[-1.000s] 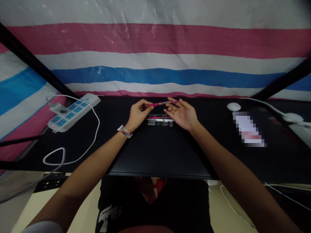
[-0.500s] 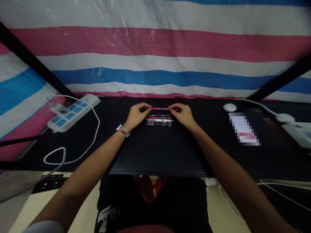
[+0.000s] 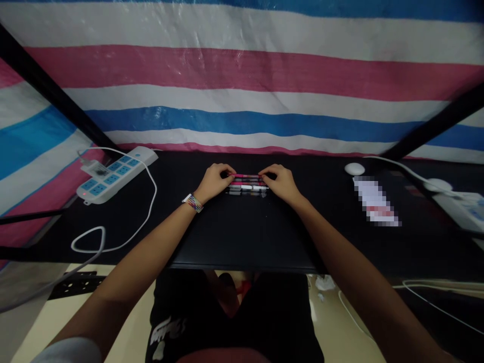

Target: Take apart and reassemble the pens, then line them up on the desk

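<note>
A pink pen (image 3: 247, 176) lies crosswise at the far edge of a short row of pens. My left hand (image 3: 216, 180) pinches its left end between thumb and fingertips. At the other end, my right hand (image 3: 279, 182) is closed on the same pen. Just nearer to me, several more pens lie parallel to it, among them a white pen (image 3: 247, 187) and a dark, clear-barrelled pen (image 3: 245, 193). Another pink pen shows partly between them. A colourful band (image 3: 193, 202) circles my left wrist.
On the black table (image 3: 242, 232), a white power strip (image 3: 113, 176) with a plugged-in charger and looping cable (image 3: 151, 212) stands left. To the right are a white mouse-like object (image 3: 354, 169), a blurred-out white item (image 3: 376, 201) and another power strip (image 3: 463, 206). Striped sheeting (image 3: 242, 70) hangs behind.
Both hands have brought the pink pen slightly nearer to me, closing the gap to the other pens. The camera view has shifted a little.
</note>
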Demonstrator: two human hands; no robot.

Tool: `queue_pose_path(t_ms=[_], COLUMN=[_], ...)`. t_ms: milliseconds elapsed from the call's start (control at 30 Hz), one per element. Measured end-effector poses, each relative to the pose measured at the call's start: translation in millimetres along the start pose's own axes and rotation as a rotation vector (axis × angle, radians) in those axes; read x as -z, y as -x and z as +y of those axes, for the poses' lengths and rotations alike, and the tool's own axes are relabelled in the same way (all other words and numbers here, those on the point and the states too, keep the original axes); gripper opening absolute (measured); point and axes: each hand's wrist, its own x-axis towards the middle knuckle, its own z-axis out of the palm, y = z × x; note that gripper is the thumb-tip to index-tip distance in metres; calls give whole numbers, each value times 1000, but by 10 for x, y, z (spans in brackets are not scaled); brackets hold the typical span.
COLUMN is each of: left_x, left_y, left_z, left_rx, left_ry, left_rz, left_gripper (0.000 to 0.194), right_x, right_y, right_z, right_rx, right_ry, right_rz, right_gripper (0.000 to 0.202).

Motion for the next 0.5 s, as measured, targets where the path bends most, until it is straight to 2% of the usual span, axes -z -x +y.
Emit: queue_pose_path(t_ms=[233, 367, 500], left_x=[8, -17, -117], left_y=[-2, 9, 35], left_z=[28, 47, 69], left_rx=[26, 58, 125], left_ry=[-8, 81, 226], left_rz=[1, 54, 133], left_gripper=[14, 8, 9], right_x=[25, 4, -120], right_y=[10, 20, 49], right_z=[12, 22, -1], right_rx=[-17, -92, -137], right_ry=[-44, -113, -244], right_rz=[-1, 84, 159], right_gripper=[19, 18, 15])
